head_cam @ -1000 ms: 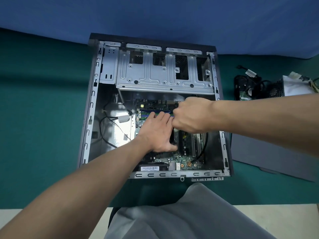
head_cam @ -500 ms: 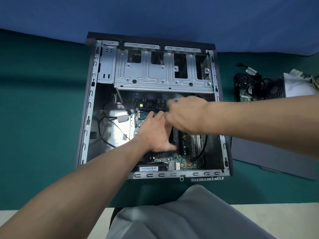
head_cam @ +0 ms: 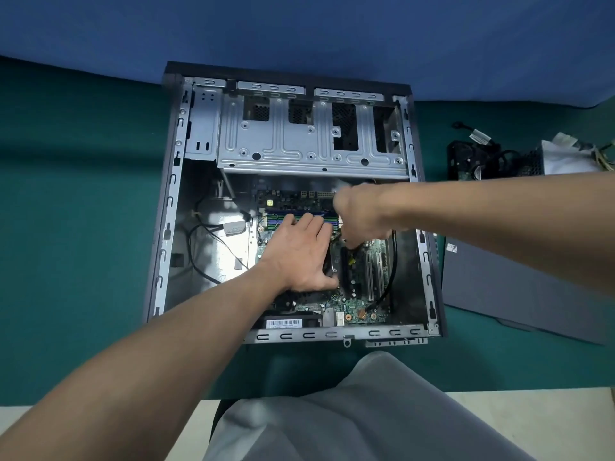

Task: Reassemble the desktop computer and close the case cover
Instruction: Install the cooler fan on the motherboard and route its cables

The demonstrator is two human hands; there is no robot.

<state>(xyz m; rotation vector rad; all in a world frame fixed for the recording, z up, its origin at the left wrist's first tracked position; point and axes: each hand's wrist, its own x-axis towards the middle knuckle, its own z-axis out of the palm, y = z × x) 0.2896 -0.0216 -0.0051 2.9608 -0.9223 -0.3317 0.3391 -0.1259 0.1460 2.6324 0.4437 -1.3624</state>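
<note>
Fingers of the left hand (head_cam: 299, 257) lie straight and close together, pressing flat on the black cooler (head_cam: 332, 257) over the motherboard (head_cam: 352, 307), mid-frame inside the open computer case (head_cam: 168, 227). That hand has not shifted. The right hand (head_cam: 362, 214) has slid slightly left and dipped its curled fingers toward the cooler's upper right corner; whether they pinch anything I cannot tell. Probably the cooler is being fastened. The case cover (head_cam: 515, 294) lies off, right of the case.

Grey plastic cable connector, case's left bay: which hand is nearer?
Left. The left hand rests just right of the grey plastic cable connector; the right hand is farther right, beyond the left one.
</note>
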